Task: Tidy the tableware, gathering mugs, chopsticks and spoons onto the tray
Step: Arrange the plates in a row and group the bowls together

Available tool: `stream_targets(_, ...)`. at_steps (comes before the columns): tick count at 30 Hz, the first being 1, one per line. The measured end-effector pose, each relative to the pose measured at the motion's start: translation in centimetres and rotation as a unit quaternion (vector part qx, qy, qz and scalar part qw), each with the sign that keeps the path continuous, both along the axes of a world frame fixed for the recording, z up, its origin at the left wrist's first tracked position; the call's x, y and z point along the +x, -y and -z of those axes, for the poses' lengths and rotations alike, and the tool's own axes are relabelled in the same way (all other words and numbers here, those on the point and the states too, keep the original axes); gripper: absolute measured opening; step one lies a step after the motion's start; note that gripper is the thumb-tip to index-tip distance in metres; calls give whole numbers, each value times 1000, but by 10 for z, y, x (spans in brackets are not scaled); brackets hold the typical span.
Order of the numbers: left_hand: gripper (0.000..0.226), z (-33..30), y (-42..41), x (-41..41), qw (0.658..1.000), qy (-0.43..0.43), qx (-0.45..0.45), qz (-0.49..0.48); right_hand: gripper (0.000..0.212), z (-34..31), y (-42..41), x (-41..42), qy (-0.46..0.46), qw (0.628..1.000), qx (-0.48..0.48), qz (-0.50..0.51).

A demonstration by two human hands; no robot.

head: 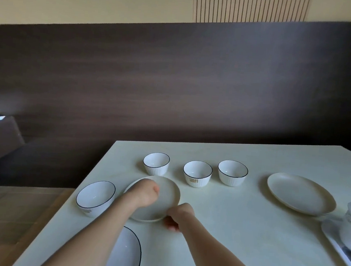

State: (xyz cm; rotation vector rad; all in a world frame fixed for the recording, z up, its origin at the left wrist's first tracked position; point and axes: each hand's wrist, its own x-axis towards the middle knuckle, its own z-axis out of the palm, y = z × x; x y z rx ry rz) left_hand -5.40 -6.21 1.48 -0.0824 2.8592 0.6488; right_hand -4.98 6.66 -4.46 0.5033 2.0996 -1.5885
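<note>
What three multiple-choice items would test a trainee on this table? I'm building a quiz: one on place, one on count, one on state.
1. Where is the small plate?
A. under both hands
B. on the tray
C. inside a bowl

2. How many ribbed cups stand in the back row?
A. one
B. three
C. five

3. How are the cups?
A. upright
B. tipped over
C. stacked

Key: A, the left hand lies on it and the right hand holds its rim; B, cups and; A, rims face up.

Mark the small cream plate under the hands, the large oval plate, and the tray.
small cream plate point(170, 191), head view, bare far-right surface.
large oval plate point(299, 193), head view, centre.
tray point(340, 248), head view, near rim.
</note>
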Motion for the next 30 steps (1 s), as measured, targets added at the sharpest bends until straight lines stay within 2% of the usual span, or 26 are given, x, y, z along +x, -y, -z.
stream_targets(3,22,-4,-5,9,1000,-5,-10,4,11,-8,-24,11,5,998,7,56)
stream_targets(7,24,-10,-23,19,1000,-17,-12,19,20,-15,-77,27,-35,990,49,126)
stream_targets(9,21,-11,-36,26,999,-10,-12,35,27,-20,-107,32,-53,984,95,140)
stream_targets(13,28,-9,-65,40,997,-3,-31,69,24,-30,-163,49,-63,973,149,165)
stream_targets(16,25,-7,-86,47,994,0,-55,96,20,-32,-192,60,-72,970,149,181)
stream_targets(18,17,-5,-100,50,992,12,-66,109,24,-30,-205,64,-78,968,142,190)
stream_targets(22,16,6,-124,55,986,36,-89,136,27,-25,-221,63,-79,971,116,193)
stream_targets(26,51,28,-146,60,986,31,-85,139,25,-11,-226,55,-70,972,83,210)
stream_targets(30,69,53,-170,68,981,34,-91,168,22,9,-229,49,-54,970,54,231)
